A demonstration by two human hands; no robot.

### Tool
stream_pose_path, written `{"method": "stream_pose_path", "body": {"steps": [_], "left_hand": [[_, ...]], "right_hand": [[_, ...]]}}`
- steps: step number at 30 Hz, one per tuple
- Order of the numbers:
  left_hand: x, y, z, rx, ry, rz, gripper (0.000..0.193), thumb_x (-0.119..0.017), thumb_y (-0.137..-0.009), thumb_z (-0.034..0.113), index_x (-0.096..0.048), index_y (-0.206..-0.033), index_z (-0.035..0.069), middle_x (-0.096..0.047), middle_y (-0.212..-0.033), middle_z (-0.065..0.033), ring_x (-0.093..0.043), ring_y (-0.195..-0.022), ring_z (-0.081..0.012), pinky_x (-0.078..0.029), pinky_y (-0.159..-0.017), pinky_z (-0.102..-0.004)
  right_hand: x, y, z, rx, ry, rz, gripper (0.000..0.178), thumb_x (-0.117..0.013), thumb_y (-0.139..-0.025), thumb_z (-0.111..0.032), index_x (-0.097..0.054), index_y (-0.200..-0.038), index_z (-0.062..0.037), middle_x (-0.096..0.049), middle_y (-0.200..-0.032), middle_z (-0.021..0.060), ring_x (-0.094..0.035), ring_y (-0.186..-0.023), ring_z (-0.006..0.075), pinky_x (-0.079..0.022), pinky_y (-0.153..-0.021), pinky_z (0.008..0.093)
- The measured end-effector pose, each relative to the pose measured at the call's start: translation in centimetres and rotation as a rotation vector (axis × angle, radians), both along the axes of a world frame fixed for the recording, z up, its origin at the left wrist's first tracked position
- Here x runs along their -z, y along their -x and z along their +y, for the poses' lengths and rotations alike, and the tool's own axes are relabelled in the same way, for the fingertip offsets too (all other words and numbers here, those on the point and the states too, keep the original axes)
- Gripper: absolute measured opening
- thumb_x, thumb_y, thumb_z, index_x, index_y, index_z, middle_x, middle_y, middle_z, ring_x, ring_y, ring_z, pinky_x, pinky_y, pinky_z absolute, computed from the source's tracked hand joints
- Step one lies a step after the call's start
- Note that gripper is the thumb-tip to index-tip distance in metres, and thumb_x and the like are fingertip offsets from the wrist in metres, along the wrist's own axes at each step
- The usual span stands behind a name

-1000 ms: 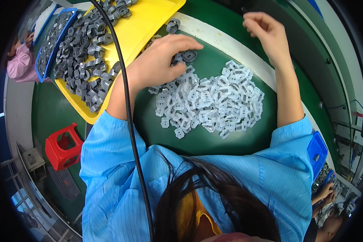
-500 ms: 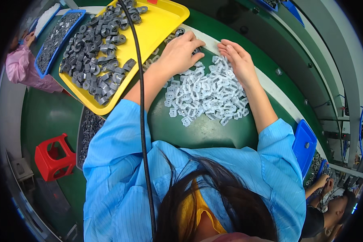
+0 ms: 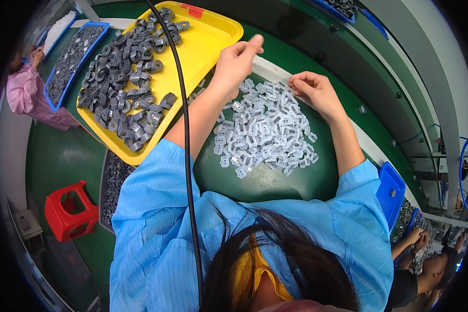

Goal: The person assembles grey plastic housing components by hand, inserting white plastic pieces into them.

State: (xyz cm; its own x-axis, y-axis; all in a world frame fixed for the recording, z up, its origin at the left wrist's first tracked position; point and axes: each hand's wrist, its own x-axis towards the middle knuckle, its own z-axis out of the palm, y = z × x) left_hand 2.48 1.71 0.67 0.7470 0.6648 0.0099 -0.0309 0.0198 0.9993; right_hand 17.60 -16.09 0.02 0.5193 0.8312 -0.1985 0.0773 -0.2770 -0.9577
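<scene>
A heap of small translucent white plastic pieces (image 3: 265, 127) lies on the green tabletop (image 3: 213, 179) in front of me. Beyond its far left side, beside the yellow tray, my left hand (image 3: 238, 62) is raised with its fingers curled together. Whatever those fingers may hold is hidden. My right hand (image 3: 317, 93) is at the heap's far right edge, thumb and fingertips pinched together close to the outermost pieces. I cannot make out what is between them. A yellow tray (image 3: 205, 39) with many grey ring-shaped plastic parts (image 3: 125, 88) stands to the left.
Blue trays (image 3: 70, 67) of small parts stand farther left, near a person in pink (image 3: 34, 99). Another blue tray (image 3: 390, 190) lies at the right, near a co-worker's hands (image 3: 418, 239). A red stool (image 3: 72, 210) stands on the floor. A black cable (image 3: 184, 130) hangs across the view.
My left hand has lifted away from the far side of the heap, its fingers curling. My right hand has drawn slightly nearer me, its fingers going from stretched to pinched.
</scene>
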Motion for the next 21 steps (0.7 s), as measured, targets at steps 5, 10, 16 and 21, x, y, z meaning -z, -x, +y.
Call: {"method": "stream_pose_path", "body": {"steps": [5, 10, 16, 21], "left_hand": [[-1.1, 0.7, -1.5, -0.024, 0.558, -0.099, 0.044, -0.046, -0.098, 0.051, -0.050, -0.094, 0.007, -0.048, -0.083, -0.0034, -0.046, -0.057, -0.0112, -0.039, -0.046, -0.0255], [-0.8, 0.9, -1.3, 0.059, 0.370, 0.000, 0.036, -0.046, -0.099, 0.042, -0.049, -0.097, 0.006, -0.049, -0.084, -0.0041, -0.047, -0.060, -0.0113, -0.039, -0.049, -0.0249], [-0.1, 2.2, -0.5, 0.252, -0.083, 0.125, 0.036, -0.065, -0.088, 0.018, -0.057, -0.120, 0.001, -0.047, -0.066, 0.0031, -0.042, -0.058, -0.0056, -0.037, -0.052, -0.0231], [-0.1, 1.7, -1.6, 0.084, -0.724, 0.142, 0.034, -0.075, -0.081, 0.015, -0.064, -0.110, 0.002, -0.050, -0.062, 0.0047, -0.040, -0.053, -0.0047, -0.034, -0.049, -0.0220]], "right_hand": [[-2.0, 0.6, 1.5, 0.044, 0.060, -0.589, 0.019, -0.064, -0.083, -0.012, -0.069, -0.097, -0.0015, -0.068, -0.077, 0.0094, -0.063, -0.072, 0.0155, -0.050, -0.071, 0.0288], [-0.8, 0.5, 2.1, -0.249, -0.035, -0.753, 0.020, -0.066, -0.080, -0.008, -0.069, -0.098, -0.0012, -0.066, -0.085, 0.0106, -0.062, -0.075, 0.0218, -0.050, -0.071, 0.0326], [-1.8, 0.5, 1.8, -0.213, 0.080, -0.706, 0.014, -0.065, -0.079, -0.005, -0.069, -0.092, -0.0016, -0.061, -0.071, 0.0084, -0.060, -0.067, 0.0194, -0.050, -0.065, 0.0306], [-3.8, 1.4, 2.8, -0.126, -0.250, 0.107, 0.013, -0.066, -0.085, -0.008, -0.067, -0.093, 0.0015, -0.063, -0.073, 0.0032, -0.055, -0.061, 0.0062, -0.047, -0.057, 0.0222]]}}
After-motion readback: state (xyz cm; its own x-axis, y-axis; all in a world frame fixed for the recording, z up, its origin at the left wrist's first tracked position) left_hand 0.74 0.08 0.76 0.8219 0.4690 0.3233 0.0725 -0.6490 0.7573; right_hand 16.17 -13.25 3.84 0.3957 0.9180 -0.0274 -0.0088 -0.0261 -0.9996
